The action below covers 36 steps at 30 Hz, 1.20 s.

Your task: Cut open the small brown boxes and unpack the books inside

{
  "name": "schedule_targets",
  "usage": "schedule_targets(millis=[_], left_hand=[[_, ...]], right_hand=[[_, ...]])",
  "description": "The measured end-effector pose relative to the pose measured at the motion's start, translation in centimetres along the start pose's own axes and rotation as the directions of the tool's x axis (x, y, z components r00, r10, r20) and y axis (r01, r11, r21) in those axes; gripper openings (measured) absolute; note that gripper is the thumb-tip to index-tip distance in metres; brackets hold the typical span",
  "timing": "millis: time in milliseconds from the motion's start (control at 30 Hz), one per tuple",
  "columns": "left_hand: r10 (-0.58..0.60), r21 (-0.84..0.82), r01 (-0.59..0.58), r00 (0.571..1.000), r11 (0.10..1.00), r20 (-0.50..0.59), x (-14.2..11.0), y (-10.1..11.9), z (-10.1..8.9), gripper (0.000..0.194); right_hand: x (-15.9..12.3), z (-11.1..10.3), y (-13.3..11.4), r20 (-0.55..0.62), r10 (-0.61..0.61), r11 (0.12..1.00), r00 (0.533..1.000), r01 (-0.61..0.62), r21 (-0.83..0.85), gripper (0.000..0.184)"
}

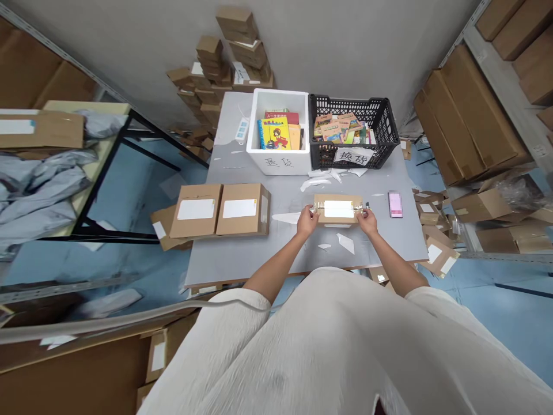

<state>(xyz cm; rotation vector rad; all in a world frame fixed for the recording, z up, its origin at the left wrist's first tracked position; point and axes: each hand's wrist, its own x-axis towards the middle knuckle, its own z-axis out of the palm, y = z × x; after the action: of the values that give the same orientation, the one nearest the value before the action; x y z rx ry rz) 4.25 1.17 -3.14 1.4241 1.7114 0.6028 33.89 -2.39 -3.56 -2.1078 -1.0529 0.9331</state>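
A small brown cardboard box with a white label and shiny tape lies on the grey table in front of me. My left hand grips its left end, fingers closed at the edge. At the opposite end my right hand holds the box the same way. A small dark object lies just beyond the right fingers; its kind is too small to tell. Torn white paper scraps lie close by the box. To the right of my right hand is a phone with a pink screen.
Two labelled cartons stand on the table's left. Behind are a white foam bin with books and a black crate with booklets. Stacked boxes line the wall. Shelving stands right, a rack left.
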Motion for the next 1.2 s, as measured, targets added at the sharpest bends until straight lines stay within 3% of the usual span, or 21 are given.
schedule_targets(millis=[267,433,533,667,733,867,967,1067,1200], left_hand=[[-0.003,0.047,0.004,1.0,0.999,-0.016,-0.2,0.3,-0.4,0.045],[0.067,0.085,-0.053,0.984,0.995,-0.167,0.0,1.1,-1.8,0.052],[0.222,0.052,-0.216,0.962,0.975,-0.159,-0.9,3.0,-2.3,0.05],[0.495,0.009,-0.496,0.865,0.868,-0.083,-3.0,5.7,-2.4,0.044],[0.541,0.052,-0.538,0.839,0.841,-0.057,-3.8,6.0,-2.9,0.033],[0.486,0.1,-0.478,0.87,0.872,-0.079,-4.1,4.3,-5.4,0.023],[0.443,0.089,-0.435,0.889,0.896,-0.116,-4.1,2.3,-7.7,0.025],[0.424,0.079,-0.417,0.893,0.905,-0.149,-4.4,0.4,-9.2,0.031],[0.377,0.052,-0.376,0.896,0.925,-0.236,-4.6,-1.7,-10.3,0.038]], right_hand=[[-1.2,0.0,-1.1,-0.051,-0.032,0.999,0.998,0.031,-0.018,0.049],[-2.3,0.9,-2.7,-0.066,-0.239,0.971,0.969,0.238,-0.029,0.066],[-3.3,2.1,-4.5,-0.003,-0.4,0.916,0.917,0.399,-0.04,0.068],[-4.4,4.3,-7.2,0.109,-0.544,0.835,0.832,0.55,-0.032,0.061],[-4.8,5.4,-8.3,0.13,-0.551,0.827,0.824,0.56,-0.047,0.059],[-5.4,6.8,-9.3,0.077,-0.434,0.888,0.897,0.441,-0.129,0.068],[-5.6,7.5,-9.6,0.086,-0.383,0.907,0.92,0.392,-0.151,0.068],[-5.9,8.4,-10.0,0.135,-0.43,0.889,0.893,0.445,-0.111,0.065],[-6.9,10.2,-11.2,0.201,-0.536,0.833,0.82,0.552,-0.032,0.065]])
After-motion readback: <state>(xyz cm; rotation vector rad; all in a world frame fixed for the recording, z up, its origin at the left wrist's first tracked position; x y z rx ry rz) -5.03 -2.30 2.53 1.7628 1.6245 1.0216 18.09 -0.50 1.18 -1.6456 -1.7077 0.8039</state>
